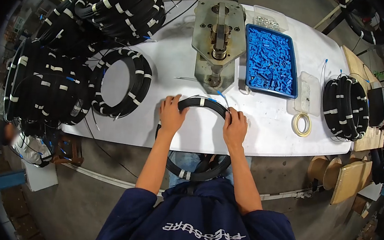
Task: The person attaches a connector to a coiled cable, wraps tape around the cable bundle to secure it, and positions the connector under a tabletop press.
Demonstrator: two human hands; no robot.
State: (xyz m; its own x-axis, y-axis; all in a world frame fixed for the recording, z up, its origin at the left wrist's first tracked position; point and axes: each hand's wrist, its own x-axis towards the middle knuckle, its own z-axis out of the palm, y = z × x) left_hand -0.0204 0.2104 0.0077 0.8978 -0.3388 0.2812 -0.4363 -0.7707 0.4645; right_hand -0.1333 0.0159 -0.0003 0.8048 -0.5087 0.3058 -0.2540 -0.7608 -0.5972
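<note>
A coil of black cable (205, 176), bound with white tape bands, rests partly on the white table and overhangs its front edge toward my lap. My left hand (172, 114) grips the coil's left side, thumb inward. On the opposite side my right hand (235, 128) is closed around the coil, its fingertips near a cable end. A blue connector tip (221, 93) sticks up from the coil's far side, just in front of the metal press (218, 44). What lies under my palms is hidden.
A blue tray (295, 79) full of small blue parts stands right of the press. Near it are a clear plastic box (309, 94) and a tape roll (301, 124). More cable coils (346, 107) lie right; another coil (140, 80) and tall stacks (50, 83) stand left.
</note>
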